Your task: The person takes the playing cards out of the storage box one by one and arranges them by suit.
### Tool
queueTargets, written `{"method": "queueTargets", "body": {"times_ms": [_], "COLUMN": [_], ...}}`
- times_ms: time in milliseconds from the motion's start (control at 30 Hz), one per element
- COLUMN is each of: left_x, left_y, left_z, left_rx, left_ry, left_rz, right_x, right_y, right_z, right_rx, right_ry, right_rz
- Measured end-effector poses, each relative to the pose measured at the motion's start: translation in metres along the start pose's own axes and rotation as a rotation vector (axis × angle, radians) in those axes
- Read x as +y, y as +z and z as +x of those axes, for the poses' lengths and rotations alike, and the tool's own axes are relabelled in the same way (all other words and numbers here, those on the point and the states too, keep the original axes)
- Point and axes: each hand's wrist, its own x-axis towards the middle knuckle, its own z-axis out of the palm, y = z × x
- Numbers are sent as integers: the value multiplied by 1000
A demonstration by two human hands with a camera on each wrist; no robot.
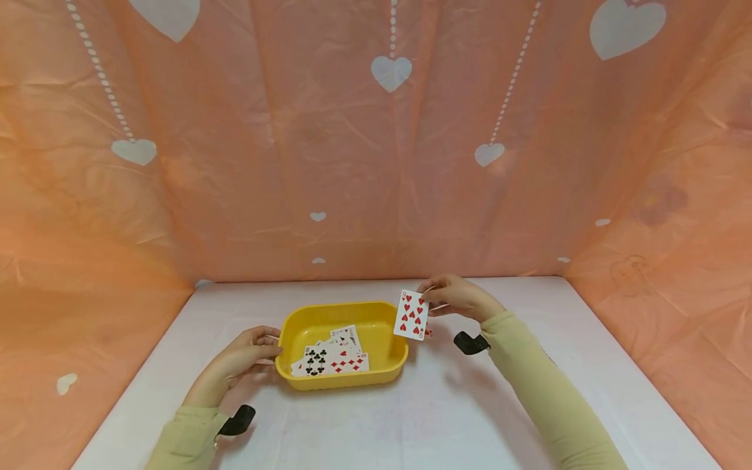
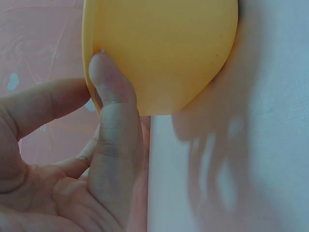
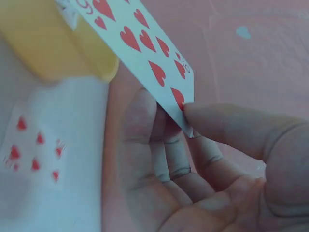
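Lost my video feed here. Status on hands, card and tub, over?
Left hand holds the yellow plastic tub's rim. Right hand pinches the nine-of-hearts playing card, beside the tub. Another red card on the white table under it.

A white table [image 1: 411, 418] carries a yellow tub [image 1: 376, 375] and one red-pipped card [image 3: 34, 154] beside it

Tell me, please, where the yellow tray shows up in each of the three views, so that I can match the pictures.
Head view: the yellow tray sits low at centre on the white table, with cards inside.
Left wrist view: its outer wall fills the top, with the left hand touching the rim.
Right wrist view: one corner shows at upper left, behind the nine of hearts.
Shared landmark: the tray's rounded yellow rim.
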Motion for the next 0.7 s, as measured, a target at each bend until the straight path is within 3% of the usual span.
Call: {"method": "queueTargets", "body": {"times_ms": [300,467,700], "left_x": [-2,-5,-3], "left_y": [0,-1,-1], "left_z": [1,2,0], "left_rx": [-7,-18,-19], "left_ry": [9,11,16], "left_rz": [-10,-13,-13], "right_x": [34,54,75], "right_y": [-19,-17,-13], "right_z": [-14,-19,-22], "right_rx": [9,4,-17], "right_ry": [50,88,115], "right_rz": [3,-24,40]}}
